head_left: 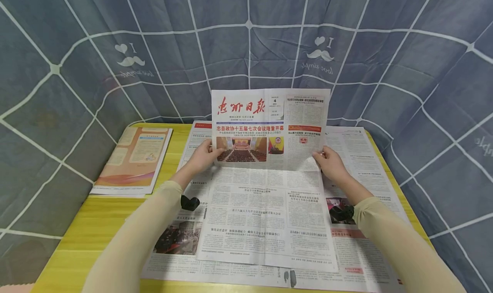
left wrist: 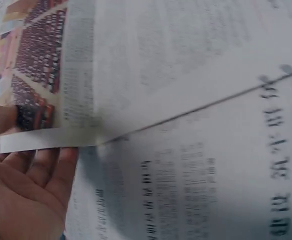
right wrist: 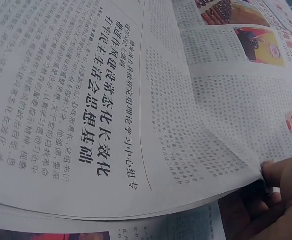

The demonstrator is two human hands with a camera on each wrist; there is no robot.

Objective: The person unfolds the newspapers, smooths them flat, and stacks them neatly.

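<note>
A newspaper (head_left: pixel 265 207) with red headline characters has its upper half raised, while its lower half slopes down over another spread newspaper (head_left: pixel 362 156). My left hand (head_left: pixel 205 156) pinches its left edge beside a photo of a full hall; in the left wrist view the thumb of the left hand (left wrist: pixel 31 175) lies on the front and the fingers are behind. On the opposite edge, my right hand (head_left: pixel 330 161) pinches the paper. The right wrist view shows the right hand (right wrist: pixel 281 195) with its thumb on the printed side and the fingers curled underneath.
A stack of booklets or papers with an orange cover (head_left: pixel 132 156) lies at the left on the yellow wood-grain table (head_left: pixel 104 224). Grey-blue curtain cloth (head_left: pixel 246 57) with white grid lines surrounds the table at the back and sides.
</note>
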